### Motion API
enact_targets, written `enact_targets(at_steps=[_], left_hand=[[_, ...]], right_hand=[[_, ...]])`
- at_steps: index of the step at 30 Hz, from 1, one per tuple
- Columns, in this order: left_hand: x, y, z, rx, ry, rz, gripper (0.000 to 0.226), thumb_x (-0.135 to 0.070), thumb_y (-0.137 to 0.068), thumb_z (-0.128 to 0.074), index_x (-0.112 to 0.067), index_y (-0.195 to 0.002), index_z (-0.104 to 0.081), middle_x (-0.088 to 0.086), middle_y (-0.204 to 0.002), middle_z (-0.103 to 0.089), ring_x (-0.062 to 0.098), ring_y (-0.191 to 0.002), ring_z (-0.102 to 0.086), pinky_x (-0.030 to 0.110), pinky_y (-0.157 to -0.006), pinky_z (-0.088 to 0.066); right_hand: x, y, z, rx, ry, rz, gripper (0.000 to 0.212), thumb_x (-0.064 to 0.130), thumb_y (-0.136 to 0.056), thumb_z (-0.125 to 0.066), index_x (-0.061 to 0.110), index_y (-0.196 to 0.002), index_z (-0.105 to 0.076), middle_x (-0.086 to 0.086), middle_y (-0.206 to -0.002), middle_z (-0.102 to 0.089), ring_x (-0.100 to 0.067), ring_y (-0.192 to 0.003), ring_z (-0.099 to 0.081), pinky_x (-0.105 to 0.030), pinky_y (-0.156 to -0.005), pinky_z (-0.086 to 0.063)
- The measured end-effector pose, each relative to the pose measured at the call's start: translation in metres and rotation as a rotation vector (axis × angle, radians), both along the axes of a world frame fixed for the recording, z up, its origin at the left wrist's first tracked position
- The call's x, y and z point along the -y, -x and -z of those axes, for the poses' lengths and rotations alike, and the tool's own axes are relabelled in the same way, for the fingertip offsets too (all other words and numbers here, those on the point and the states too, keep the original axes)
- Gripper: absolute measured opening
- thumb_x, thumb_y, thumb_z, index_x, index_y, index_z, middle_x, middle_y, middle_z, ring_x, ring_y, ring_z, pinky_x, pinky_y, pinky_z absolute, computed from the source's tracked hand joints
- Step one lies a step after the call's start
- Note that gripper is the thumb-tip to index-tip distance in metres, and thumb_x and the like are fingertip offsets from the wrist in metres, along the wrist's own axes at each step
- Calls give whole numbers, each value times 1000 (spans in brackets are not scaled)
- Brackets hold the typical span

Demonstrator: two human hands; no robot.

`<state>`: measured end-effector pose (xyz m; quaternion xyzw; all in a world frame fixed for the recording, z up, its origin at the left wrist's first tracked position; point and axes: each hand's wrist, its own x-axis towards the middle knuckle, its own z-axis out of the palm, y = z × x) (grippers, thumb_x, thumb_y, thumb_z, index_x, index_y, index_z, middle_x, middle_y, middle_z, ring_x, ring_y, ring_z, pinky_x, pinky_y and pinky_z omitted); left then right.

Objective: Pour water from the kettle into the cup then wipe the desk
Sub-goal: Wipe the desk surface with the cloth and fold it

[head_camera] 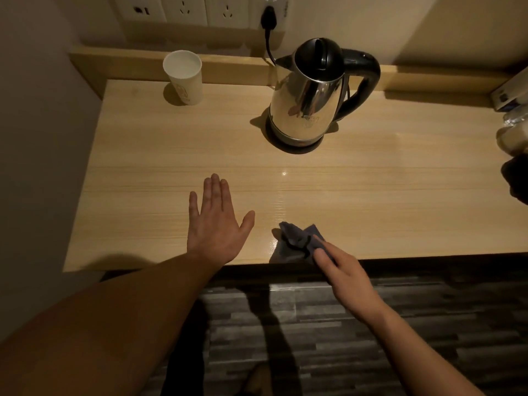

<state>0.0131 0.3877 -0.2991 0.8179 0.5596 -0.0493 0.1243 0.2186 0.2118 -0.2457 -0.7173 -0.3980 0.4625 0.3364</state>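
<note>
A crumpled dark cloth (297, 242) is pinched in the fingers of the right hand (343, 274) at the near edge of the desk (385, 195), just right of the left hand (215, 221), which is laid flat and open. The kettle (308, 92) and cup (184, 77) are seen well beyond both hands. The wiping is judged best done with the cloth flattened and pressed, swept in overlapping passes kept clear of both.

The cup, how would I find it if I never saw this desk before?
Look at the long wooden desk and follow it to its far left corner, by the raised back ledge under the wall sockets. The cup stands there upright, alone, well to the left of the shiny metal kettle. It is the only white paper thing on the desk, open at the top.
</note>
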Motion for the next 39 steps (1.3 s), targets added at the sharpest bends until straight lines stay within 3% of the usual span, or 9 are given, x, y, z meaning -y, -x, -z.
enact_targets(at_steps=[2, 4, 8, 11, 13, 17, 21, 33, 39], left_hand=[[0, 0, 0, -7, 9, 3, 94, -72, -98, -10, -8, -163, 11, 11, -173, 16, 22, -160, 18, 53, -130, 6], [-1, -1, 1, -19, 0, 6, 95, -73, -97, -9, -7, -163, 10, 11, -174, 15, 23, -160, 17, 53, -130, 6], [-3, -1, 4, -39, -14, 3, 96, -73, -96, -8, -7, -163, 9, 11, -174, 13, 23, -161, 14, 53, -130, 5], [-3, -2, 6, -44, -19, -2, 96, -73, -96, -8, -7, -164, 8, 11, -174, 13, 23, -161, 14, 53, -130, 4], [-3, -2, 8, -40, -33, -3, 97, -73, -95, -10, -6, -164, 5, 12, -174, 10, 24, -161, 10, 53, -130, 3], [0, -1, 12, -27, -89, 2, 97, -71, -95, -16, -4, -165, -7, 14, -174, -2, 25, -162, -1, 55, -130, -6], [1, -1, 13, -13, -107, 6, 96, -71, -96, -20, -3, -164, -11, 15, -174, -8, 26, -162, -6, 54, -130, -7], [-1, -2, 4, -52, -19, 8, 95, -73, -96, -7, -8, -163, 12, 11, -174, 16, 23, -161, 16, 52, -130, 5], [0, 0, 5, -18, -10, 6, 95, -72, -97, -9, -7, -163, 10, 11, -174, 14, 23, -161, 15, 53, -130, 6]], right_hand=[[-7, -11, -32, -252, 62, 136, 38, 43, -102, -47, 26, -126, -71, 8, -118, -79, -10, -116, -70, -31, -101, -48], [-25, -25, -53, -350, 29, 280, 34, 41, -107, -44, 29, -120, -72, 4, -112, -80, -12, -104, -74, -32, -92, -53], [-84, -59, -54, 125, -113, 323, 30, 42, -110, -42, 34, -113, -71, 16, -87, -73, 9, -77, -64, -18, -67, -49], [-131, -95, -19, 454, -155, 157, 32, 48, -109, -38, 36, -124, -64, 5, -114, -69, -10, -106, -62, -46, -91, -50], [-157, -118, 10, 687, -72, 0, 37, 49, -108, -32, 42, -137, -55, -2, -134, -61, -26, -129, -52, -54, -99, -42], [-171, -133, 47, 901, 99, -210, 62, 70, -103, -20, 48, -161, -18, 4, -174, -16, -30, -161, -2, -58, -123, -14], [-158, -124, 50, 952, 115, -238, 63, 74, -102, -18, 54, -161, -7, 4, -176, -2, -29, -161, 11, -53, -128, -4], [-79, -80, 45, 988, 82, -378, 65, 77, -98, -16, 60, -158, 0, 7, -176, 6, -25, -160, 21, -51, -129, -3], [-39, -59, 50, 982, 22, -379, 64, 71, -100, -21, 53, -161, -11, 9, -175, -3, -22, -162, 10, -45, -125, -11]])
